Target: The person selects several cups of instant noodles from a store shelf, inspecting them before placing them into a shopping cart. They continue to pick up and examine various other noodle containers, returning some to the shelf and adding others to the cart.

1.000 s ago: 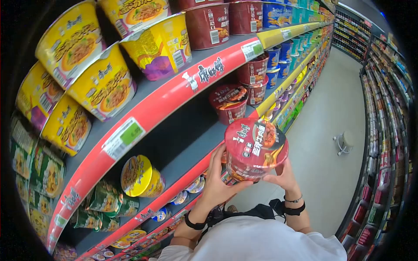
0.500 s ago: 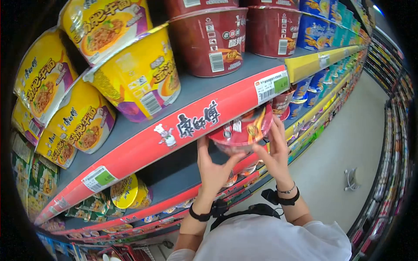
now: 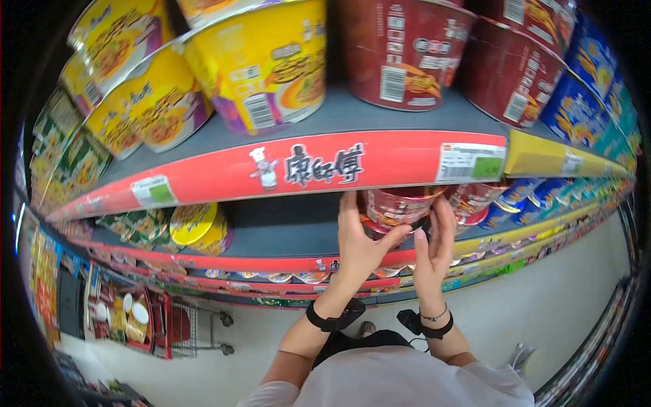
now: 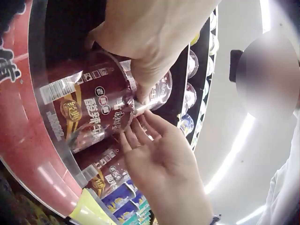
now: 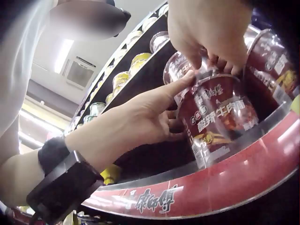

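Note:
Below the red shelf edge, a dark-red noodle tub [image 3: 401, 205] sits between both hands in the head view, another red tub's rim beneath it. My left hand [image 3: 363, 249] grips its left side, thumb across the front. Round its right side are the fingers of my right hand [image 3: 434, 254]. The left wrist view shows my left hand [image 4: 154, 42] above and my right hand [image 4: 164, 164] below, by red tubs [image 4: 96, 101]. In the right wrist view, my right hand [image 5: 211, 28] reaches over a red tub [image 5: 218, 115] and my left hand [image 5: 136, 117] touches its side.
Yellow tubs [image 3: 271, 74] and red tubs [image 3: 413, 61] fill the shelf above, whose red edge [image 3: 224, 173] overhangs the hands. One yellow tub [image 3: 200, 227] lies left on the lower shelf. A shopping cart [image 3: 163, 322] with goods stands at lower left.
The head view has turned to face the shelf and come closer. Both hands have carried the red tub from over the aisle to beneath the upper shelf edge, still gripping it.

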Demonstrator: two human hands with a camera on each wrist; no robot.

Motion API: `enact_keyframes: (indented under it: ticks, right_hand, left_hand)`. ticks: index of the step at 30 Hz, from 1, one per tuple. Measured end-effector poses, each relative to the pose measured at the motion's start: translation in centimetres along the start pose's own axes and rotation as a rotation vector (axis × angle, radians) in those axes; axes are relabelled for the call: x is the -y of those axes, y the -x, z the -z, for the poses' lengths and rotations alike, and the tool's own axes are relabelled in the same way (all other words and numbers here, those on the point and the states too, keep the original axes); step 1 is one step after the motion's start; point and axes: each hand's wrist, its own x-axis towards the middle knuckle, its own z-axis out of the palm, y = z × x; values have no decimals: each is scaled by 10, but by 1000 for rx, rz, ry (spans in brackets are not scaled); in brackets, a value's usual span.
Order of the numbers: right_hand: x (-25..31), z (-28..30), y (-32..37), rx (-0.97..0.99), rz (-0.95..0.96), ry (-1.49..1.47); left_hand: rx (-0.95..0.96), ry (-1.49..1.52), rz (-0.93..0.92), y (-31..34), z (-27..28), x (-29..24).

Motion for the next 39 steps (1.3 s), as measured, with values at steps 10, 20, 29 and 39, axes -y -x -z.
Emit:
enact_keyframes:
  ticks: [10,20,29,39]
  right_hand:
    - [41,-52,88,78,-76,-329]
    - [172,-270,233,762,-381,-666]
    - [289,-388,336,1479,120,-804]
    - [332,-540,384,1680,299,-817]
  left_hand:
    - [-43,-5,105,85,110,10]
    - [-430,-330,513,282,382,23]
    - [-675,-207,700,380,520,5]
    - [-836,-120,666,402,664,69]
